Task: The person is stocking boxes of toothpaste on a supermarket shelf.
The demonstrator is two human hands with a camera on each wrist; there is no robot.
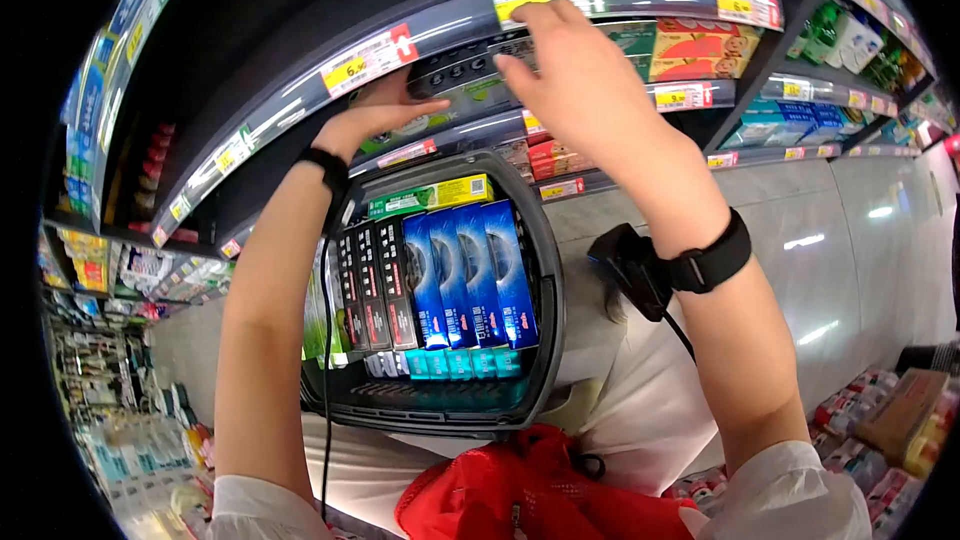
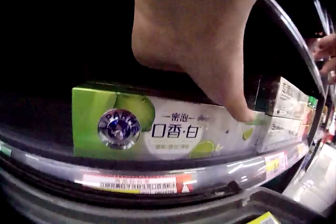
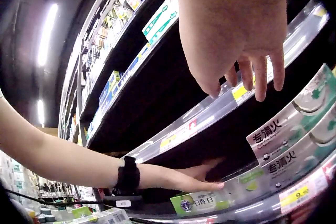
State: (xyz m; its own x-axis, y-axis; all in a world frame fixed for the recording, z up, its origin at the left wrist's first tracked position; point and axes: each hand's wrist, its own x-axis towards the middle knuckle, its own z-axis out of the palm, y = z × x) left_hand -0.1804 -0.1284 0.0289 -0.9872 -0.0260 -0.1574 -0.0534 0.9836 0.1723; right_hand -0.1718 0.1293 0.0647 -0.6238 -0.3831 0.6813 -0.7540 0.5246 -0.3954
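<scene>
In the left wrist view a green-and-white box (image 2: 176, 134) with lime pictures lies on a low shelf. My left hand (image 2: 199, 35) reaches over it, the thumb against its front; the fingers are lost in the dark. From the right wrist view, the left hand (image 3: 178, 176) extends into the shelf with fingers apart from the thumb. My right hand (image 1: 580, 70) is at the shelf edge above, over a yellow price label (image 1: 515, 8). Its fingers hang loosely, holding nothing visible, in the right wrist view, near white-and-green boxes (image 3: 281, 129).
A black basket (image 1: 552, 330) stands below the shelf, holding blue boxes (image 1: 470, 275), dark boxes (image 1: 375, 290), teal boxes and a green-yellow box (image 1: 425, 196). Red boxes (image 1: 700, 48) sit further right on the shelf. A red bag (image 1: 500, 490) lies on the lap.
</scene>
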